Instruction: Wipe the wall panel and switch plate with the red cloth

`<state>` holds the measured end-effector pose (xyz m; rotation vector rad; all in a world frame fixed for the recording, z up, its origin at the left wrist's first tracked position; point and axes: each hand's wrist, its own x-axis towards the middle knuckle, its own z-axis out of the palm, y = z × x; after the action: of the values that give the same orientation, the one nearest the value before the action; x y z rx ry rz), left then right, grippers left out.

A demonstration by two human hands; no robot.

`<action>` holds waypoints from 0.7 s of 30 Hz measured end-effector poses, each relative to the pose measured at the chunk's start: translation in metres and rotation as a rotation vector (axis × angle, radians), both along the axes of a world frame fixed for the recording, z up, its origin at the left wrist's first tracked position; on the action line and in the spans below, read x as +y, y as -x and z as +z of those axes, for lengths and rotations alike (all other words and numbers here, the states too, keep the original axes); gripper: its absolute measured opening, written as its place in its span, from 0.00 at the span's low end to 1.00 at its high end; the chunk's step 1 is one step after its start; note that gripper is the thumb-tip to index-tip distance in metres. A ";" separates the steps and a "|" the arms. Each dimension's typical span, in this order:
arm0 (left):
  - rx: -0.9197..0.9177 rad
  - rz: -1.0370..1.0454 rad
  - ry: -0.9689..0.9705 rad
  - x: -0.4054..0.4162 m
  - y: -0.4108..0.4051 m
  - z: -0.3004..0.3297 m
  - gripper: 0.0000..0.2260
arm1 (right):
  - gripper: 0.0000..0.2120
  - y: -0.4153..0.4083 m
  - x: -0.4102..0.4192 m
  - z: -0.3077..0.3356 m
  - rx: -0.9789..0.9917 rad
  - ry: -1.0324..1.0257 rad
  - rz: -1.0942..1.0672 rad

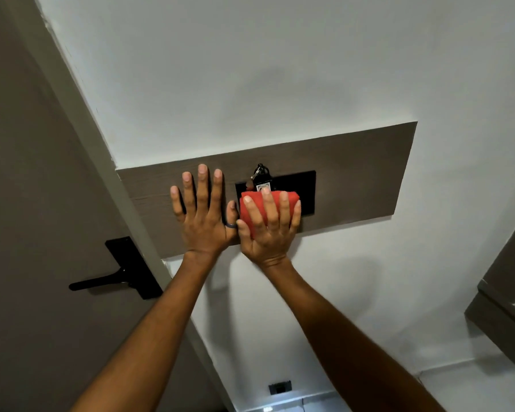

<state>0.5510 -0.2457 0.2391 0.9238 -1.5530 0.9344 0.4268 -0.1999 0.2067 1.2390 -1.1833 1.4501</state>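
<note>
A brown wood-grain wall panel [354, 173] runs across the white wall. A black switch plate [305, 185] is set in its middle, with a key tag [261, 175] hanging in its slot. My right hand [269, 224] presses a folded red cloth [252, 206] flat against the lower left part of the switch plate, fingers spread over it. My left hand [202, 212] lies flat on the panel just left of the plate, fingers spread, holding nothing; a ring sits on its thumb.
A brown door [27, 203] with a black lever handle [113, 278] stands to the left of the panel. A dark cabinet edge [506, 292] juts in at the right. A small black socket [280, 387] sits low on the wall.
</note>
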 end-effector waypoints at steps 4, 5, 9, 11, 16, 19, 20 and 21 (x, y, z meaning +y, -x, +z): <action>0.004 -0.011 -0.006 0.001 -0.002 -0.005 0.29 | 0.22 0.020 -0.004 -0.009 0.150 0.025 -0.056; 0.002 -0.014 -0.002 0.000 -0.001 -0.006 0.29 | 0.23 0.022 -0.005 -0.008 0.097 0.037 -0.049; 0.007 -0.005 -0.016 -0.001 -0.002 -0.003 0.29 | 0.21 0.012 -0.005 -0.009 0.002 0.069 -0.022; -0.003 0.001 -0.017 0.000 -0.003 -0.007 0.29 | 0.21 0.042 -0.008 -0.014 0.301 0.062 -0.048; 0.009 -0.001 -0.020 0.001 -0.002 -0.003 0.29 | 0.18 0.007 -0.005 -0.015 -0.009 0.034 -0.066; -0.013 0.000 -0.010 0.003 -0.004 -0.005 0.29 | 0.19 0.026 -0.002 -0.011 0.214 0.028 -0.044; -0.019 0.007 -0.011 0.002 -0.005 -0.006 0.29 | 0.20 0.038 -0.001 -0.009 0.254 0.025 -0.048; -0.020 0.012 -0.010 0.001 -0.004 -0.005 0.29 | 0.21 0.042 -0.002 -0.007 0.210 0.023 -0.048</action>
<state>0.5553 -0.2451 0.2343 0.9346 -1.5714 0.9477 0.3846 -0.2020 0.1993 1.3033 -1.0443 1.2621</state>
